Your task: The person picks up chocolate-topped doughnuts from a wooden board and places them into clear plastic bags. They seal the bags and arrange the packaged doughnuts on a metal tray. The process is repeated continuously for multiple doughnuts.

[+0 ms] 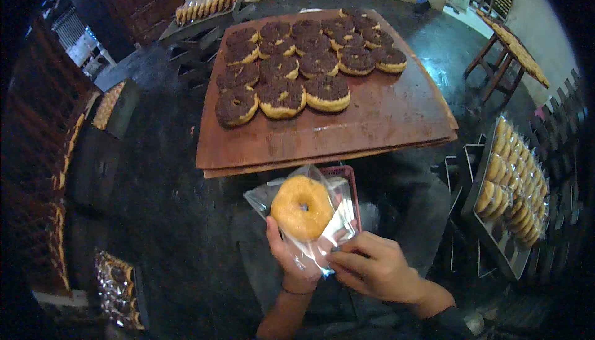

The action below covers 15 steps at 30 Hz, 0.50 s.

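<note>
Apparently bagging: holds golden ring-shaped doughnut (289, 215) in clear plastic bag (326, 239) with left grip (288, 259), pinches edge with right grip (379, 270); must likely close next.

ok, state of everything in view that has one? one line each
Plain doughnut: inside the bag, lying flat
Clear bag: filled; sealed or not, can't tell
Left hand: supporting the bag from below
Right hand: pinching the bag's near end
Chocolate-topped doughnuts: unwrapped, in rough rows
Brown board: loaded toward the far side
Doughnuts at right: wrapped, in rows
Red basket: partly hidden
</note>
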### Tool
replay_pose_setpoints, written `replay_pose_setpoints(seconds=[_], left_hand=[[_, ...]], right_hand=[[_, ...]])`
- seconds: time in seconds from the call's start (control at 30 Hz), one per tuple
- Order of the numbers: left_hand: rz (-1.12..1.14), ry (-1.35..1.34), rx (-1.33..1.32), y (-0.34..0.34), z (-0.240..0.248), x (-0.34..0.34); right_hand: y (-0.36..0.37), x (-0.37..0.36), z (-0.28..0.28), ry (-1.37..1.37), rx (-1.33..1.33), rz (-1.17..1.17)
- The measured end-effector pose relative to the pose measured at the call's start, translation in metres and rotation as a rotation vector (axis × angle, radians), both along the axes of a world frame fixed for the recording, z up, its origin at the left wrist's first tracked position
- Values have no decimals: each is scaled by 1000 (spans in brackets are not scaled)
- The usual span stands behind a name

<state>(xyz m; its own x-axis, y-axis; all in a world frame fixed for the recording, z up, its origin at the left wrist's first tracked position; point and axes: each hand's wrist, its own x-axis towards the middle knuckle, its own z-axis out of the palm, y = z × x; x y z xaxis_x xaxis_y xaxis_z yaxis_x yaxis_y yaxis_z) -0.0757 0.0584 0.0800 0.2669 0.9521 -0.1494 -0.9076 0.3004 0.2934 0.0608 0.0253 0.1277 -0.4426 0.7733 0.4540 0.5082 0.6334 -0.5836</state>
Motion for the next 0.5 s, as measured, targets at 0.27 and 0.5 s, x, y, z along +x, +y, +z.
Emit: replay_pose_setpoints(seconds=[0.27, 0.5], left_hand=[[13, -48, 24, 0, -5, 12], [-277, -307, -141, 4, -23, -19]], right_hand=[[-15, -5, -18, -105, -208, 115], [4, 46, -25, -40, -618, 265]])
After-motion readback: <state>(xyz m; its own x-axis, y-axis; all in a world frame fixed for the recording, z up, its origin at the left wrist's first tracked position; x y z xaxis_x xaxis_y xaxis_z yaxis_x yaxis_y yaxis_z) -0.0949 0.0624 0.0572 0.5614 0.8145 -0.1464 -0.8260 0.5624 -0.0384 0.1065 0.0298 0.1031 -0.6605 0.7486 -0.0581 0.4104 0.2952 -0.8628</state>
